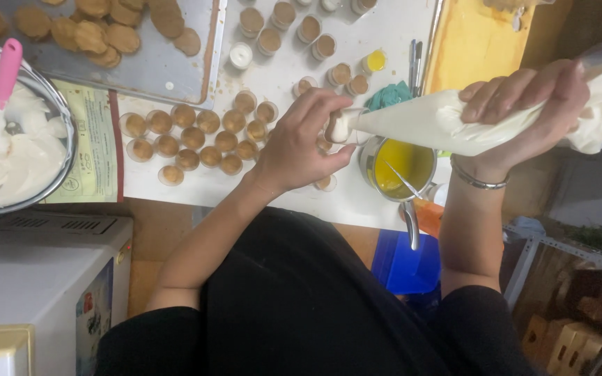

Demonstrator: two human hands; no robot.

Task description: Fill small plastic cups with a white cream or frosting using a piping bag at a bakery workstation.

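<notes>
Nearest the camera, the person's black-sleeved arms are reaching out over the white table [384, 28]. The left hand [301, 143] is curling around a small cup [341, 127], fingers and thumb gripping it and holding it just above the tabletop. The right hand [524, 104] is clenching the fat middle of a piping bag [447, 122] full of white cream, a bracelet [479, 181] sitting on that wrist.

The bag's long axis is running almost level, right to left, with its twisted tail trailing off past the right hand and its narrow tip pointing straight into the cup's mouth. So the cup is lying at the bag's left end, touching or nearly touching the tip, and the left hand is the nearer of the two to it; the right hand is sitting well back along the bag.

Just beyond the wrists, a metal pot [398, 167] of yellow liquid is standing beside the cup. Left of the hands, a cluster of brown-filled cups [189, 136] is waiting, unfilled with cream. Farther off, a bowl [70, 150] of cream with a pink spatula [7, 66] and a tray [168, 76] of cookies [99, 35] are lying.
</notes>
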